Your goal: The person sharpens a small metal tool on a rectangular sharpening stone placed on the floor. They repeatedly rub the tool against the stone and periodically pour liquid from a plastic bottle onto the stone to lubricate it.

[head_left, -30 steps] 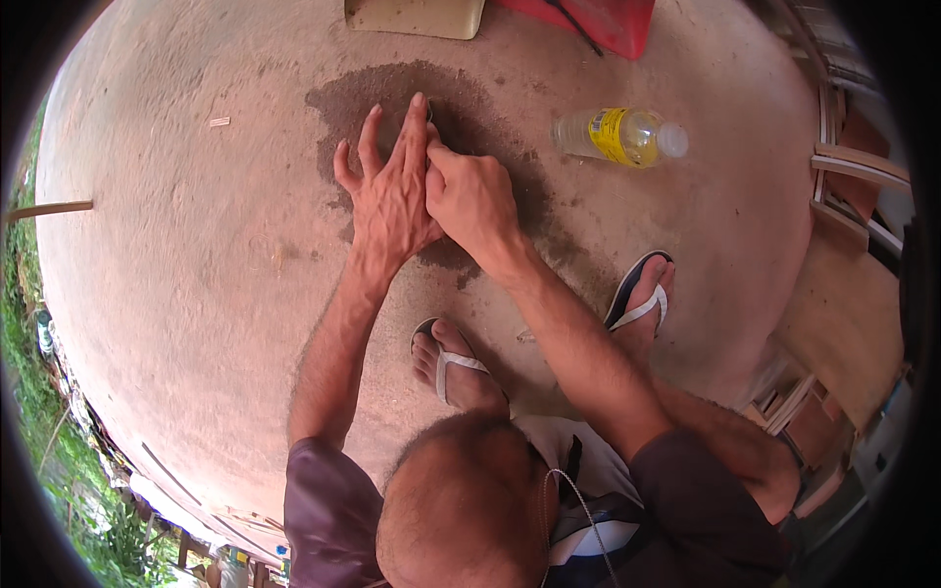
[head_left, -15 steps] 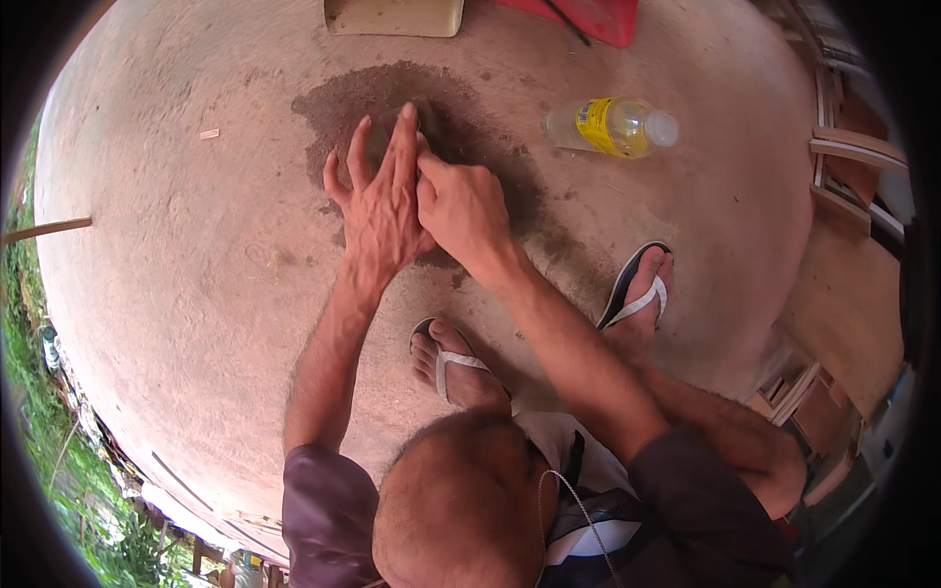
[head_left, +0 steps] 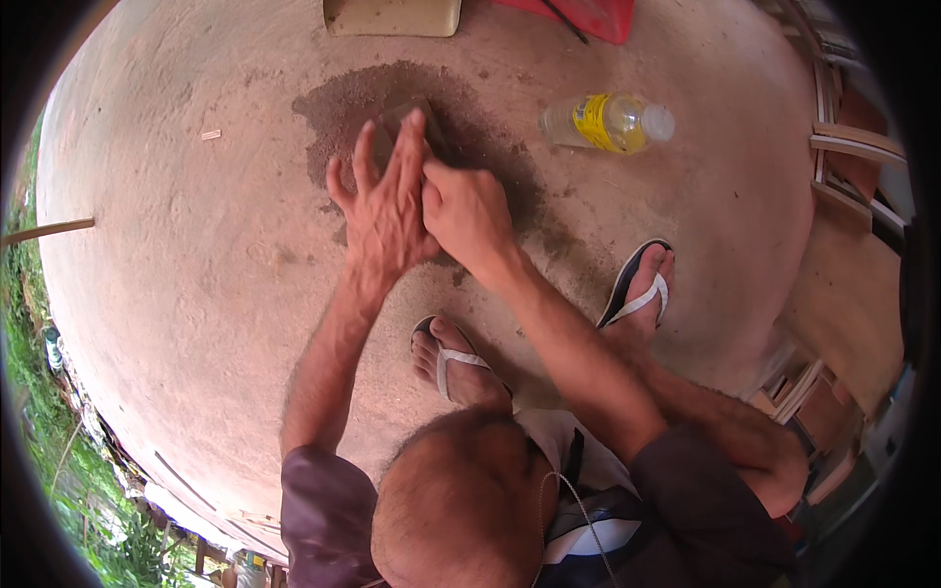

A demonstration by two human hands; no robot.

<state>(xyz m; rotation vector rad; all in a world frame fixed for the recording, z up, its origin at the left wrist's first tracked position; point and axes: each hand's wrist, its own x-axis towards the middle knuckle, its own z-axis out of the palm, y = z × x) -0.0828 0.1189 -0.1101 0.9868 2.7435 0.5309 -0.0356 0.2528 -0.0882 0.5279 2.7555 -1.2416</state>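
Observation:
A dark grey, straight-edged block (head_left: 427,120) lies on a wet patch (head_left: 343,106) of the concrete floor, partly hidden under my hands. My left hand (head_left: 384,211) is laid over it, palm down. Its fingers are stretched out and spread, the longer ones reaching onto the block. Pressed against its right side is my right hand (head_left: 470,211), curled closed with the thumb side near my left fingers. Whatever the right hand grips is hidden by the hands.
A clear plastic bottle with a yellow label (head_left: 610,124) lies on its side to the right. A beige dustpan-like tray (head_left: 392,18) and a red plastic piece (head_left: 598,18) are at the far edge. My sandalled feet (head_left: 453,361) flank the work. Wooden boards (head_left: 858,147) stand far right.
Both hands have drawn slightly back toward me, and more of the grey block shows beyond the left fingertips. The bottle has not visibly been moved.

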